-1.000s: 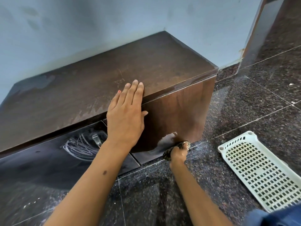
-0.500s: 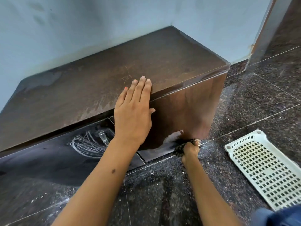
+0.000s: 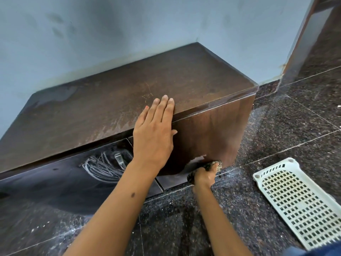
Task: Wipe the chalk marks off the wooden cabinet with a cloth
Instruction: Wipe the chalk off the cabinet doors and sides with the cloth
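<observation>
Cloth [image 3: 206, 168] bunched inside right hand [image 3: 203, 177] fingers, against cabinet [image 3: 212, 137] base.

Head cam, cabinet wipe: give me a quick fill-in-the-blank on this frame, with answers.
1. The left hand lies flat on the cabinet ____.
2. The right hand grips a ____.
3. The white plastic tray lies on the ____.
4. Chalk scribbles surround a metal ____.

Answers: top; cloth; floor; handle

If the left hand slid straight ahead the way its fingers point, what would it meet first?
Nothing close: the left hand lies flat on the cabinet top, fingers pointing toward the wall. That wall looks first, though depth is unclear.
</observation>
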`<control>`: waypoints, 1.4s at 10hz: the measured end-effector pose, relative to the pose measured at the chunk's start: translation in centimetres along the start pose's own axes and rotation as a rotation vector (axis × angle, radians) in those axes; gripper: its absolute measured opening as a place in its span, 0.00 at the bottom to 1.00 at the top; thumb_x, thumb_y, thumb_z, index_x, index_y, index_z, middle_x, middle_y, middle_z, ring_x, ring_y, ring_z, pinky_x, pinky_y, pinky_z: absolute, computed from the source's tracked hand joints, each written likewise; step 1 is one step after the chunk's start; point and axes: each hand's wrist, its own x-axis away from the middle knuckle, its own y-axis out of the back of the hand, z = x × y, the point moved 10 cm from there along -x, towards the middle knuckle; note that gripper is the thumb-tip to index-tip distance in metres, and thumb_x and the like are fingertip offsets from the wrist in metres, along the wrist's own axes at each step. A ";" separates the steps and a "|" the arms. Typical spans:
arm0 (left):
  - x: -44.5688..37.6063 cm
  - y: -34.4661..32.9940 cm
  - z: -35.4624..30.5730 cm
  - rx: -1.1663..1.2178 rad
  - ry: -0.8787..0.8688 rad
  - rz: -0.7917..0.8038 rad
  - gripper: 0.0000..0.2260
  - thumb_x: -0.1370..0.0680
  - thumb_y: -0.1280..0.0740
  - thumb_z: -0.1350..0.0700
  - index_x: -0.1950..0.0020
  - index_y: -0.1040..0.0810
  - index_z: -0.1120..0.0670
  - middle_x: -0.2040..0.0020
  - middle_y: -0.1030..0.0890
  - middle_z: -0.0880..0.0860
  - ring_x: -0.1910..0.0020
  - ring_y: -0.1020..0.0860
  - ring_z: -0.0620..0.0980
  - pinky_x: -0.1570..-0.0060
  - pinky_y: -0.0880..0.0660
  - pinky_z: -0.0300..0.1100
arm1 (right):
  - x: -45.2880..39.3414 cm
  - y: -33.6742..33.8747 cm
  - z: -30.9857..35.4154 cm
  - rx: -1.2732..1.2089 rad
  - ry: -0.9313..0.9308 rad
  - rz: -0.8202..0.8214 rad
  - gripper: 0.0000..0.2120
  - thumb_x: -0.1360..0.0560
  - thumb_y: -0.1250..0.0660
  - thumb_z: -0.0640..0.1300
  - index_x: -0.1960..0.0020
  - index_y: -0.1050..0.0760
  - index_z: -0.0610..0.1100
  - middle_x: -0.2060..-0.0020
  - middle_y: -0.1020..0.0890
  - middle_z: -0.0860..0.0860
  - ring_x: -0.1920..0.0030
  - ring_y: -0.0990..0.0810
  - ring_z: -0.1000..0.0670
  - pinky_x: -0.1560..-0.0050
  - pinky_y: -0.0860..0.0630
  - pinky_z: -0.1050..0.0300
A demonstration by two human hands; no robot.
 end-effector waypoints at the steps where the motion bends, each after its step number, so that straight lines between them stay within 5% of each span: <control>1: 0.0 -0.1 0.0 0.006 -0.002 0.006 0.32 0.31 0.27 0.54 0.29 0.33 0.60 0.31 0.29 0.57 0.31 0.31 0.56 0.33 0.35 0.50 | 3.3 0.2 3.7 -0.036 0.176 -0.054 0.34 0.28 0.45 0.36 0.23 0.47 0.48 0.26 0.39 0.41 0.34 0.34 0.36 0.31 0.38 0.45; 2: 0.0 0.0 0.1 0.009 0.004 0.006 0.32 0.31 0.26 0.54 0.30 0.32 0.60 0.31 0.29 0.57 0.31 0.31 0.56 0.33 0.35 0.51 | 8.5 -0.7 6.8 -0.057 0.417 -0.050 0.34 0.27 0.46 0.27 0.23 0.46 0.43 0.24 0.45 0.45 0.30 0.41 0.41 0.30 0.43 0.49; 3: 0.0 0.0 0.0 0.012 0.002 0.013 0.32 0.31 0.26 0.54 0.30 0.32 0.60 0.31 0.29 0.57 0.32 0.30 0.56 0.33 0.35 0.51 | 9.7 -0.9 6.8 -0.101 0.440 -0.055 0.35 0.27 0.46 0.26 0.24 0.46 0.45 0.23 0.47 0.48 0.29 0.43 0.42 0.31 0.45 0.53; 4: 0.0 -0.1 0.0 0.013 0.003 0.025 0.32 0.31 0.27 0.54 0.30 0.32 0.60 0.31 0.29 0.57 0.31 0.31 0.56 0.33 0.35 0.51 | 6.9 -0.8 5.2 -0.066 0.325 -0.031 0.36 0.27 0.46 0.28 0.23 0.48 0.47 0.23 0.48 0.48 0.33 0.39 0.40 0.31 0.43 0.50; 6: 0.0 -0.5 0.0 0.018 0.017 0.089 0.31 0.27 0.30 0.53 0.27 0.36 0.58 0.28 0.33 0.56 0.28 0.35 0.54 0.30 0.39 0.49 | 1.0 0.4 0.7 -0.117 -0.039 0.047 0.31 0.26 0.44 0.32 0.25 0.40 0.48 0.33 0.29 0.43 0.37 0.27 0.39 0.32 0.32 0.49; 8: 0.0 -0.4 0.1 0.022 0.017 0.083 0.30 0.27 0.29 0.54 0.28 0.35 0.59 0.28 0.32 0.57 0.29 0.34 0.56 0.31 0.39 0.50 | 10.5 -3.1 4.6 -0.068 0.308 0.082 0.34 0.27 0.44 0.27 0.23 0.47 0.42 0.24 0.46 0.46 0.27 0.43 0.48 0.28 0.50 0.53; 9: 0.0 -0.3 0.1 0.030 0.020 0.083 0.30 0.27 0.30 0.54 0.28 0.35 0.59 0.28 0.33 0.57 0.29 0.34 0.56 0.31 0.39 0.50 | 11.2 -4.0 3.6 -0.112 0.263 0.123 0.34 0.25 0.46 0.27 0.23 0.49 0.46 0.23 0.50 0.48 0.26 0.46 0.45 0.29 0.48 0.52; 10: 0.0 -0.3 -0.1 0.027 0.019 0.094 0.30 0.27 0.30 0.54 0.28 0.36 0.59 0.28 0.33 0.57 0.29 0.34 0.56 0.31 0.39 0.50 | 7.1 -3.7 1.2 -0.077 0.133 0.134 0.36 0.26 0.46 0.29 0.23 0.50 0.47 0.24 0.45 0.47 0.30 0.38 0.40 0.28 0.44 0.48; 11: 0.0 -0.4 0.0 0.025 0.013 0.151 0.30 0.24 0.33 0.53 0.25 0.40 0.58 0.26 0.37 0.56 0.26 0.39 0.54 0.28 0.44 0.48 | 2.5 -3.8 -3.0 -0.172 -0.143 0.192 0.31 0.27 0.46 0.31 0.26 0.40 0.47 0.36 0.28 0.45 0.43 0.27 0.45 0.32 0.32 0.47; 12: 0.0 -0.4 -0.1 0.024 -0.065 0.216 0.33 0.22 0.36 0.51 0.23 0.49 0.56 0.23 0.46 0.54 0.24 0.47 0.52 0.27 0.52 0.44 | 2.4 -3.9 -3.5 -0.123 -0.170 0.165 0.27 0.28 0.44 0.34 0.30 0.37 0.49 0.37 0.27 0.46 0.42 0.27 0.42 0.33 0.31 0.46; 13: 0.9 -0.3 1.6 -0.022 -0.032 0.262 0.39 0.24 0.34 0.49 0.23 0.56 0.55 0.22 0.52 0.55 0.23 0.53 0.53 0.27 0.57 0.45 | 7.0 -5.5 -0.9 -0.084 -0.027 0.165 0.32 0.24 0.44 0.34 0.23 0.48 0.47 0.26 0.40 0.45 0.32 0.34 0.37 0.29 0.38 0.48; 14: 2.4 -0.1 3.9 -0.097 0.069 0.277 0.42 0.26 0.31 0.46 0.23 0.52 0.58 0.23 0.46 0.59 0.24 0.48 0.57 0.26 0.52 0.49 | 9.3 -7.4 -0.4 -0.125 -0.038 0.208 0.33 0.24 0.46 0.32 0.22 0.53 0.48 0.24 0.46 0.46 0.28 0.43 0.39 0.28 0.40 0.49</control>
